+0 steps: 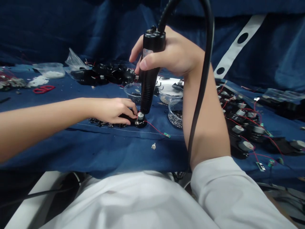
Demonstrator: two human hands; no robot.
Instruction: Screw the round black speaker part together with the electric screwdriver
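My right hand [170,52] is wrapped round a black corded electric screwdriver [149,79], held nearly upright with its tip down. That tip meets a small black part with a silver motor [141,116] and red wires. My left hand [119,110] grips the black part's left side, fingers curled over it against the blue cloth. From the motor a red wire runs right to a little green circuit board [167,135]. A small metal piece [153,146] lies nearer to me. The screwdriver's bit is hidden.
Clear plastic tubs of small parts, one [175,116] nearest, stand behind and right of the screwdriver. Wired black motor assemblies [240,128] pile at right. Red scissors [44,89] lie at left. The screwdriver's cable [207,63] hangs beside my right forearm.
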